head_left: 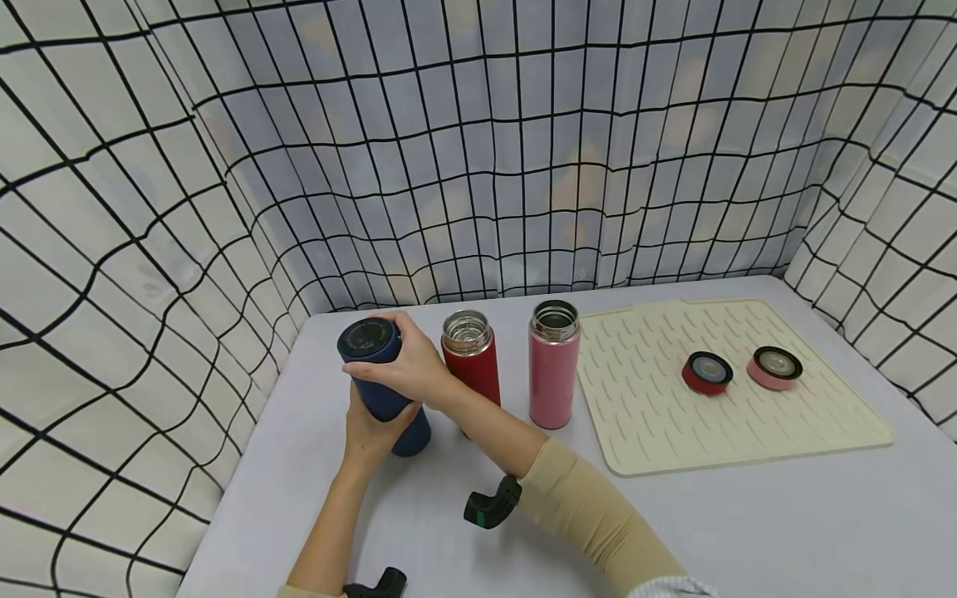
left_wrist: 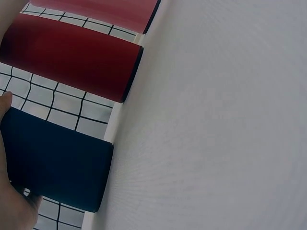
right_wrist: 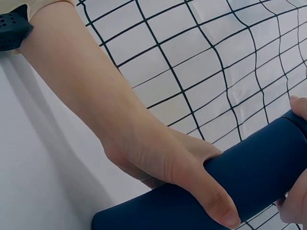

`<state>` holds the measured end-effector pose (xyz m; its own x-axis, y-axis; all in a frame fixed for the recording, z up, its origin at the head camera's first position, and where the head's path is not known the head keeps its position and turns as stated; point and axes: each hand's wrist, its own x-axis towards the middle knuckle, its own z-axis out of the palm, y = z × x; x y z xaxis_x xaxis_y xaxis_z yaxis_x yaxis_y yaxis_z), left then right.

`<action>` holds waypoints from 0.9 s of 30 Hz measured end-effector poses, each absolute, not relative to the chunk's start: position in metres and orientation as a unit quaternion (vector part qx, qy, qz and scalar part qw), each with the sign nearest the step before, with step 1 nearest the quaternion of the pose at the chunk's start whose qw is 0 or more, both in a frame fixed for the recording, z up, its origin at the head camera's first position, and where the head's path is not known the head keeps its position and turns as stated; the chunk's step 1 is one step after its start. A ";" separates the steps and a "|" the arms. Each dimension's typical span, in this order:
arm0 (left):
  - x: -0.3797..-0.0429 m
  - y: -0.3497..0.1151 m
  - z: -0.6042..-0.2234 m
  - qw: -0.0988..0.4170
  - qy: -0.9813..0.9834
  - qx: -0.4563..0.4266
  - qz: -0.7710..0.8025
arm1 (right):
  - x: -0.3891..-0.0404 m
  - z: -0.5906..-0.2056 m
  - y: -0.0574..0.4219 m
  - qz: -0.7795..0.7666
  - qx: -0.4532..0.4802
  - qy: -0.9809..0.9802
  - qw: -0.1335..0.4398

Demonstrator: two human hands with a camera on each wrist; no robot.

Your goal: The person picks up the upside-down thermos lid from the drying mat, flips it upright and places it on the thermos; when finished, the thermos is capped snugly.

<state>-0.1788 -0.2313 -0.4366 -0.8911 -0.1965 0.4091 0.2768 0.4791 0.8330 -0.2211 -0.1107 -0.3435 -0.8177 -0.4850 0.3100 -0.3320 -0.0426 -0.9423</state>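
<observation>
A dark blue thermos bottle stands on the left part of the table, its round lid on top. My left hand grips the bottle's body, thumb and fingers on opposite sides; the left wrist view shows its base at the tabletop. Higher up, my right hand holds the lid area, thumb across the near side and fingers behind. In the right wrist view only its fingertips show, at the right edge. Right of the hands stands a lidless red thermos bottle, partly hidden by my right forearm.
A lidless pink thermos bottle stands right of the red one. On a cream ridged mat lie a red lid and a pink lid, undersides up. Black netting surrounds the white table at the back and sides.
</observation>
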 end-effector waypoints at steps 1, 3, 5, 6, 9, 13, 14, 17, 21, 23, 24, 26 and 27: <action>-0.179 -0.231 -0.437 0.233 -0.829 -0.023 -0.508 | -0.220 -0.343 -0.111 -0.656 -0.293 0.694 0.051; -0.179 -0.231 -0.437 0.233 -0.831 -0.020 -0.505 | -0.219 -0.343 -0.112 -0.651 -0.289 0.701 0.037; -0.179 -0.232 -0.438 0.231 -0.832 -0.017 -0.504 | -0.219 -0.344 -0.113 -0.647 -0.285 0.707 0.024; -0.179 -0.232 -0.438 0.228 -0.833 -0.016 -0.503 | -0.218 -0.344 -0.113 -0.645 -0.284 0.709 0.018; -0.179 -0.233 -0.438 0.224 -0.835 -0.013 -0.503 | -0.218 -0.345 -0.115 -0.640 -0.279 0.716 0.003; -0.179 -0.233 -0.438 0.221 -0.834 -0.015 -0.505 | -0.217 -0.345 -0.117 -0.632 -0.271 0.726 -0.014; -0.179 -0.233 -0.438 0.222 -0.834 -0.016 -0.505 | -0.216 -0.344 -0.117 -0.630 -0.268 0.728 -0.017; -0.179 -0.232 -0.436 0.224 -0.835 -0.020 -0.502 | -0.215 -0.344 -0.117 -0.630 -0.264 0.730 -0.022; -0.178 -0.232 -0.436 0.225 -0.834 -0.025 -0.503 | -0.215 -0.344 -0.118 -0.635 -0.268 0.724 -0.023; -0.178 -0.232 -0.436 0.223 -0.834 -0.026 -0.504 | -0.214 -0.345 -0.118 -0.638 -0.273 0.720 -0.025; -0.178 -0.232 -0.437 0.223 -0.833 -0.025 -0.505 | -0.214 -0.345 -0.118 -0.639 -0.276 0.718 -0.026; -0.178 -0.233 -0.437 0.220 -0.833 -0.023 -0.507 | -0.214 -0.346 -0.117 -0.639 -0.282 0.715 -0.025; -0.178 -0.233 -0.437 0.218 -0.833 -0.022 -0.508 | -0.213 -0.346 -0.117 -0.640 -0.285 0.713 -0.019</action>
